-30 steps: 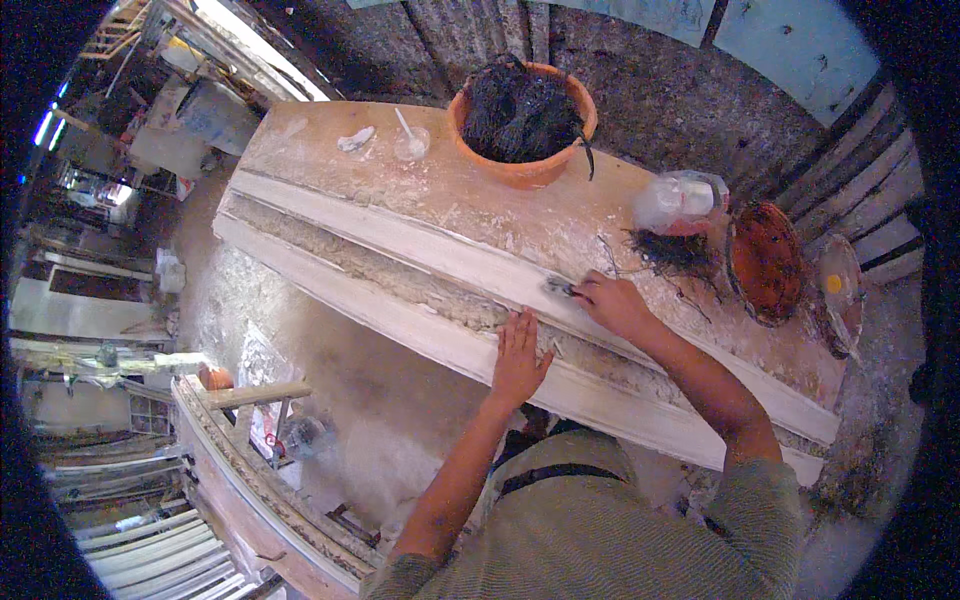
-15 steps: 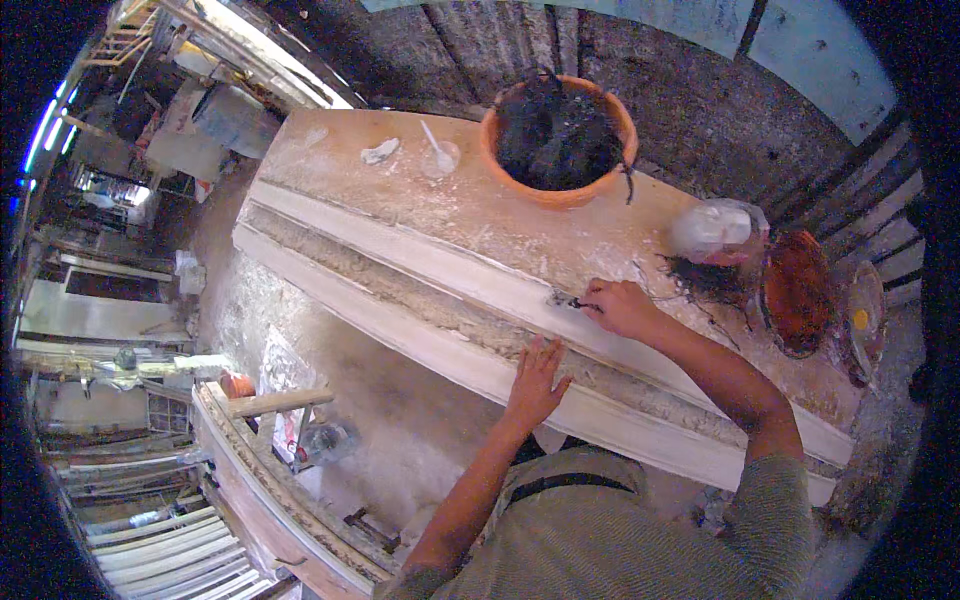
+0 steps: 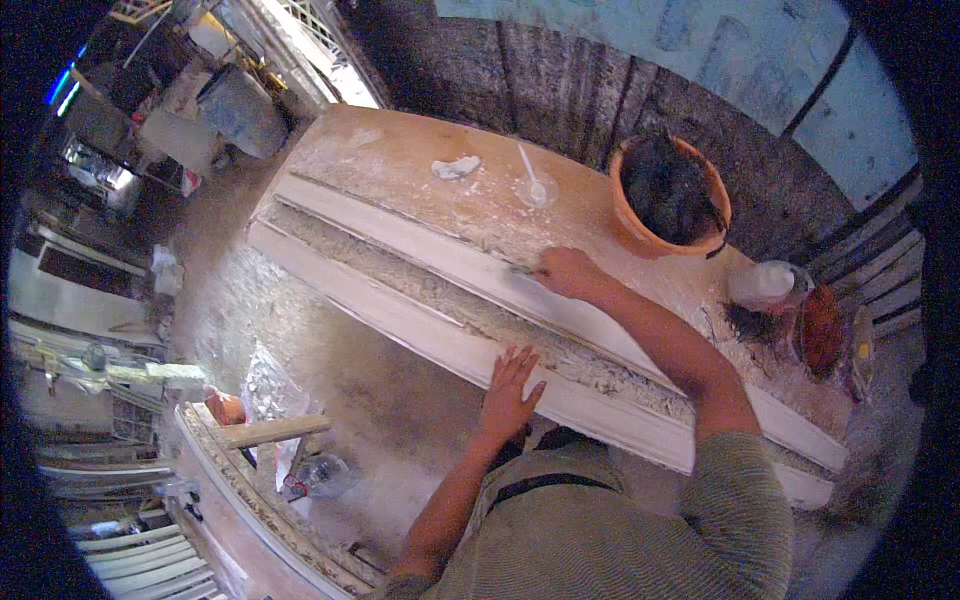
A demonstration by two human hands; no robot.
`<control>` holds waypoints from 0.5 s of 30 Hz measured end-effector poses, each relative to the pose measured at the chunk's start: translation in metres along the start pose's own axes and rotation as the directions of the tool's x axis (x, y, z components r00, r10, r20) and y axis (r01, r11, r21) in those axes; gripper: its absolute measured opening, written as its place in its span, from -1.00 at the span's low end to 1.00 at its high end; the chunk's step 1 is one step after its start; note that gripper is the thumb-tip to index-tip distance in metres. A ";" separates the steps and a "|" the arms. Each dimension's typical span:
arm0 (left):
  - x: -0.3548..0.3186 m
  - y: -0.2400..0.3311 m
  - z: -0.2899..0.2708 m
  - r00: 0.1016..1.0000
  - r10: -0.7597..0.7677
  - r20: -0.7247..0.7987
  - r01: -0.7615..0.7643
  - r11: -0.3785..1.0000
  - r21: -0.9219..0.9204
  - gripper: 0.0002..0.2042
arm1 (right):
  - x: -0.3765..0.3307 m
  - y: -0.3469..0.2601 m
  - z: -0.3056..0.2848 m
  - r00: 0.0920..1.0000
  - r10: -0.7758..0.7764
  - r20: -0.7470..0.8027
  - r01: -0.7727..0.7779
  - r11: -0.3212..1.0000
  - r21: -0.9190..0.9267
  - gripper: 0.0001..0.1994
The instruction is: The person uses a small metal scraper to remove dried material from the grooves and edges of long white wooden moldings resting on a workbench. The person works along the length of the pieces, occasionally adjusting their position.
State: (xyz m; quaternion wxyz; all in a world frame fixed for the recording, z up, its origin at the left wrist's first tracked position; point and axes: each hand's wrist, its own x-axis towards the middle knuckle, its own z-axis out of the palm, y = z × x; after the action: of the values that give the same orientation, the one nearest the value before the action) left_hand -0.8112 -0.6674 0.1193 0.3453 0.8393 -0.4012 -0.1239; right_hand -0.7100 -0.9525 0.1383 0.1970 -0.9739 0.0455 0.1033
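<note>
Since a moment ago the right hand (image 3: pixel 566 272) has slid along toward ten o'clock, up the long white plaster moulding (image 3: pixel 420 300), while the left hand (image 3: pixel 510 388) has stayed planted on the near edge.

From the left: the moulding lies across a dusty workbench (image 3: pixel 400 160), running from ten o'clock down to four o'clock. The left hand lies flat on it, fingers spread, gripping nothing. At one o'clock from it the right hand is closed around a small scraping tool (image 3: pixel 522 269), its tip on the moulding's upper face. Farther right stand an orange bowl (image 3: pixel 672 200) of dark fibre and a plastic jar (image 3: pixel 765 285).

That moulding looks heavy, stiff and brittle, chalky on the surface; I'd lift it from below near both ends, never by the thin rims.
</note>
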 end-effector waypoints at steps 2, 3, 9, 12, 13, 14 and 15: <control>-0.004 -0.025 -0.023 0.999 -0.028 -0.046 0.028 1.000 0.006 -0.46 | -0.037 0.018 -0.008 0.999 0.037 0.037 -0.036 0.999 -0.041 -0.69; -0.007 -0.036 -0.033 0.997 -0.048 -0.063 0.047 0.999 -0.021 -0.45 | -0.059 0.030 -0.013 0.998 -0.065 0.002 0.065 0.998 0.003 -0.71; 0.007 -0.080 -0.069 0.987 -0.114 -0.111 0.103 0.989 -0.102 -0.41 | -0.028 0.027 -0.013 0.976 -0.216 0.020 0.216 0.976 -0.013 -0.73; 0.030 -0.086 -0.084 0.995 -0.088 -0.044 0.086 0.995 -0.054 -0.42 | 0.062 -0.014 0.008 0.972 -0.236 -0.017 0.237 0.969 0.068 -0.62; 0.040 -0.090 -0.091 0.995 -0.087 -0.045 0.084 0.995 -0.055 -0.42 | 0.079 -0.018 0.008 0.966 -0.253 -0.061 0.258 0.962 0.087 -0.61; 0.046 -0.093 -0.097 0.995 -0.091 -0.035 0.089 0.994 -0.059 -0.41 | 0.087 -0.022 0.011 0.968 -0.244 -0.051 0.248 0.963 0.109 -0.61; 0.049 -0.096 -0.104 0.995 -0.095 -0.023 0.094 0.993 -0.065 -0.41 | 0.086 -0.022 0.013 0.963 -0.259 -0.080 0.268 0.954 0.137 -0.60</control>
State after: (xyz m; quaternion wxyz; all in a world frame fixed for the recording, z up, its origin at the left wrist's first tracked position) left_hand -0.6728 -0.6126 0.1334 0.3711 0.8473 -0.3523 -0.1420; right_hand -0.6256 -0.9310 0.1160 0.2787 -0.9568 -0.0714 0.0428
